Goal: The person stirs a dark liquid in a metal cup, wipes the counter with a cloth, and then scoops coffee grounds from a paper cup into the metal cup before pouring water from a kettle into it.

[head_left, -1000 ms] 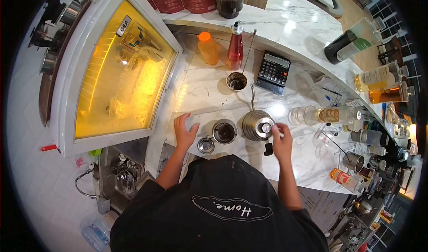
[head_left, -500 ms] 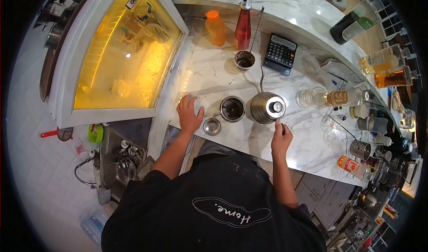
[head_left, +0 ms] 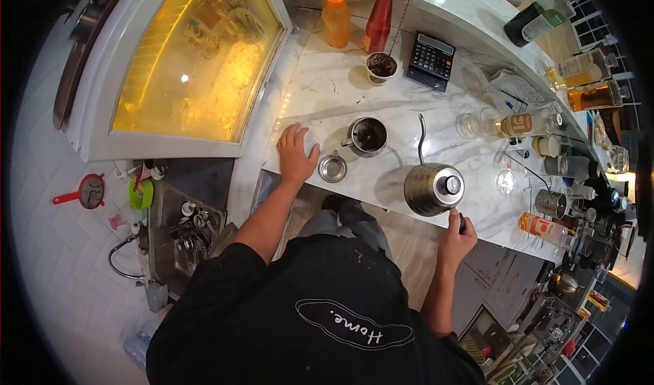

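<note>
My right hand (head_left: 457, 241) is wrapped round the black handle of a steel gooseneck kettle (head_left: 433, 190), whose thin spout points away from me. The kettle is over the counter's front edge in this view. My left hand (head_left: 297, 155) rests on the marble counter with its fingers spread, holding nothing. Close to its right lies a small round metal lid (head_left: 332, 168). Just beyond that stands a metal cup (head_left: 368, 154) with a side handle and dark, wet-looking contents.
Farther back are a paper cup (head_left: 379, 80) with dark grounds and a long stirrer, an orange bottle (head_left: 336, 23), a red bottle (head_left: 379, 21) and a calculator (head_left: 430, 59). Glass bottles (head_left: 526, 124) line the right. A glass-fronted cabinet (head_left: 197, 65) and a sink (head_left: 163, 249) are at left.
My right hand has carried the kettle right and toward me, away from the metal cup. My left hand stays spread on the counter. The whole view has shifted slightly.
</note>
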Motion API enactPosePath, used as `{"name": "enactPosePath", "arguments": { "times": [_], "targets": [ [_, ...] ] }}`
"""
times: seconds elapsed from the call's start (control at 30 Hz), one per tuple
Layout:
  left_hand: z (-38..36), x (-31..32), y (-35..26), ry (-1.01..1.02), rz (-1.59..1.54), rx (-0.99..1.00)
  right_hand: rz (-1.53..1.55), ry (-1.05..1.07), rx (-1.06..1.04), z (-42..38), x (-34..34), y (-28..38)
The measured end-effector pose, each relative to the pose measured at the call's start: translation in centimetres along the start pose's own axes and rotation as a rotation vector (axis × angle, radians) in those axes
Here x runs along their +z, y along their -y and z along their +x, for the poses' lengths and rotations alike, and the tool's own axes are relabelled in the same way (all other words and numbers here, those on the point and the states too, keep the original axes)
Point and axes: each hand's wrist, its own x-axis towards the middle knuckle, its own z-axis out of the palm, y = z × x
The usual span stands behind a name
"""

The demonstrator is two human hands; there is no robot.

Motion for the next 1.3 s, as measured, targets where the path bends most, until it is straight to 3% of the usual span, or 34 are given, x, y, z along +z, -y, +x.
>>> {"name": "enactPosePath", "arguments": {
  "times": [0.37,0.77,1.3],
  "targets": [
    [-0.4,-0.1,0.1,-0.011,-0.006,0.031,0.007,-0.113,-0.107,-6.2,-1.5,3.9],
    [-0.3,-0.2,0.1,0.008,-0.031,0.012,-0.230,-0.106,-0.293,-8.6,-0.1,4.8],
    [0.0,-0.3,-0.1,0.029,0.020,0.038,-0.344,-0.179,-0.315,-9.4,0.1,4.9]
  ]
}}
